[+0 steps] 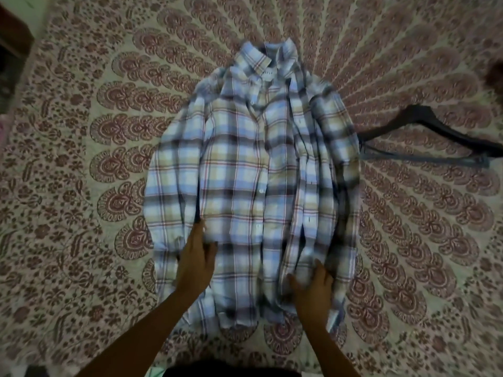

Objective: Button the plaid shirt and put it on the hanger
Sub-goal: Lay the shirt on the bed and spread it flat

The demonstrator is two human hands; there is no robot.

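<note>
Your left hand [196, 258] pressed flat on the plaid shirt [245, 172]; right hand [313, 291] blurred, grip unclear; you needed the front edges aligned.

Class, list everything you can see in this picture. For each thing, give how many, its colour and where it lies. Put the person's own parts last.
plaid shirt: one, blue, cream and red checks, spread flat mid-bedspread, collar at the far end.
hanger: one, black, lying on the bedspread to the right of the shirt.
bedspread: one, cream with a reddish-brown print, under everything.
furniture: one piece, dark brown, top left corner, mostly cut off.
left hand: one, resting on the shirt's lower left.
right hand: one, resting on the shirt's lower right, blurred.
</note>
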